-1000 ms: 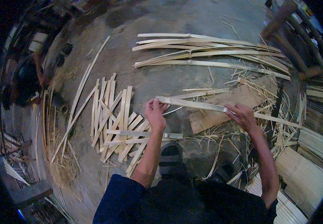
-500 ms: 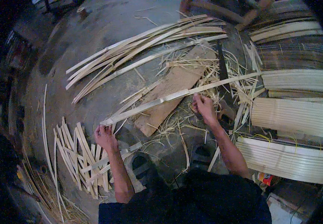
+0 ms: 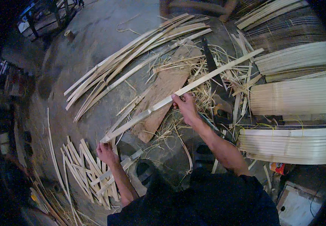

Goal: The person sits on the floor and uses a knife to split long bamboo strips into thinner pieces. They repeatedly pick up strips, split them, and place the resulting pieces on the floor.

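A long, pale bamboo strip (image 3: 212, 76) slants across the middle, rising from lower left to upper right. At its near left end, my left hand (image 3: 108, 153) is closed on it with the fingertips. My right hand (image 3: 186, 109) pinches the same strip around its middle, thumb on top and the other fingers curled under. Below the strip a worn wooden board (image 3: 159, 94) lies on the floor among thin shavings (image 3: 200, 88). Just right of the board is a handsaw (image 3: 208, 56) with a dark blade, partly crossed by the strip.
Long split strips (image 3: 133, 51) lie bundled at the far side. Shorter strips (image 3: 91, 169) are heaped beside my left forearm. Tied stacks of slats (image 3: 291, 145) line the right side. My sandalled feet (image 3: 204, 158) stand close in front.
My right hand has shifted left along the strip and now grips it near the middle. The strip's far end has swung up and nearer the view's centre. The view has turned slightly.
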Demonstrator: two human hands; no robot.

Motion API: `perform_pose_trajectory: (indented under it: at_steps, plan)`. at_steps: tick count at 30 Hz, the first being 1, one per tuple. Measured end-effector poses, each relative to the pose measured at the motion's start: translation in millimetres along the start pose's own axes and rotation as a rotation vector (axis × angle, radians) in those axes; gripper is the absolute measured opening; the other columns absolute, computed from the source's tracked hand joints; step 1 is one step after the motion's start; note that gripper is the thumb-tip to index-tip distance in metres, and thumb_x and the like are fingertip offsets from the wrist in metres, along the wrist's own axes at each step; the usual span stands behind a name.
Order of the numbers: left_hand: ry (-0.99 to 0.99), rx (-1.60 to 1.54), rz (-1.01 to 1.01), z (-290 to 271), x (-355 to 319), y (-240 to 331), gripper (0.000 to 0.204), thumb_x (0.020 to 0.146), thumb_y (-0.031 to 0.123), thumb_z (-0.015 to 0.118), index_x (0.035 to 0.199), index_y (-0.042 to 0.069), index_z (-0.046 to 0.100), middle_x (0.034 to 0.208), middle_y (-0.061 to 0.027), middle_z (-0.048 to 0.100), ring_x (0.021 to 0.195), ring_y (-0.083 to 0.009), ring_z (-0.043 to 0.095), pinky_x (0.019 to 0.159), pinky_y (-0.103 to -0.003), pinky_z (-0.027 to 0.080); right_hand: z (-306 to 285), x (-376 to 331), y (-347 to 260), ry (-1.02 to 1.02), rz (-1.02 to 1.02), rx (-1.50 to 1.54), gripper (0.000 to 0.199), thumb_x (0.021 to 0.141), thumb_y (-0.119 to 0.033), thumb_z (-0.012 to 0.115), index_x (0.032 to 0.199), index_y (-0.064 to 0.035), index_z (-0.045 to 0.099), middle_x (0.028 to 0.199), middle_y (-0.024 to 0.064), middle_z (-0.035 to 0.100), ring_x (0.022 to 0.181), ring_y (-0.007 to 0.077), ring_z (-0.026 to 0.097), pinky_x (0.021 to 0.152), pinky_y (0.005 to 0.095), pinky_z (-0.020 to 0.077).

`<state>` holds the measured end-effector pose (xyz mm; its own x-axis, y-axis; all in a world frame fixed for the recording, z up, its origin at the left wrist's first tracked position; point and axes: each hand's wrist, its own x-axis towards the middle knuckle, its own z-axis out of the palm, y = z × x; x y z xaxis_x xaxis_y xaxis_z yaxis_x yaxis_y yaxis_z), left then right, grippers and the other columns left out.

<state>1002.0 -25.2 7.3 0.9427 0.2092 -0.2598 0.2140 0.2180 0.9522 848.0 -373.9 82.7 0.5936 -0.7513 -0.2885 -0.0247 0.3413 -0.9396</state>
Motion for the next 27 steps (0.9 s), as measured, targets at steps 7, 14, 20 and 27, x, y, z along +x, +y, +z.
perform_pose_trajectory:
  at_steps: [7, 14, 20, 27]
  plan:
    - [-0.352, 0.58, 0.503, 95.1, -66.4, 71.4, 0.044, 0.084, 0.009, 0.059, 0.123, -0.005, 0.044, 0.12, -0.0189, 0.051, 0.113, -0.0285, 0.049, 0.1, -0.039, 0.036, 0.7, -6.9, -0.3, 0.077, -0.108, -0.306, 0.023, 0.084, -0.021, 0.065, 0.091, -0.0001, 0.058, 0.069, 0.0049, 0.061, 0.055, 0.0117, 0.055, 0.052, 0.0277, 0.0457]
    - [-1.274, 1.04, 1.04, 231.4, -116.2, 62.7, 0.046, 0.08, 0.018, 0.065, 0.119, -0.001, 0.048, 0.111, -0.0259, 0.055, 0.1, -0.0412, 0.055, 0.087, -0.044, 0.045, 14.8, -19.9, -12.8, 0.149, -0.436, -0.405, 0.033, 0.082, -0.024, 0.066, 0.102, 0.0003, 0.058, 0.091, 0.0192, 0.064, 0.084, 0.0344, 0.062, 0.076, 0.0402, 0.0479]
    - [-1.355, 0.972, 0.524, 243.5, -131.8, 71.0, 0.027, 0.082, 0.014, 0.062, 0.104, 0.0, 0.051, 0.088, -0.0257, 0.058, 0.084, -0.0416, 0.057, 0.069, -0.045, 0.045, 14.3, -33.0, -27.0, 0.163, -0.392, -0.391, 0.03, 0.082, -0.024, 0.066, 0.097, 0.0014, 0.06, 0.082, 0.0168, 0.064, 0.074, 0.0269, 0.062, 0.068, 0.0362, 0.0484]
    - [-1.291, 0.872, 0.741, 240.2, -127.0, 55.0, 0.025, 0.086, 0.021, 0.06, 0.102, 0.001, 0.054, 0.075, -0.02, 0.055, 0.065, -0.0347, 0.052, 0.062, -0.039, 0.043, 3.8, -32.4, -33.6, 0.05, -0.403, -0.447, 0.034, 0.086, -0.033, 0.061, 0.1, -0.0019, 0.056, 0.088, 0.0171, 0.062, 0.079, 0.0314, 0.06, 0.069, 0.0392, 0.0471]
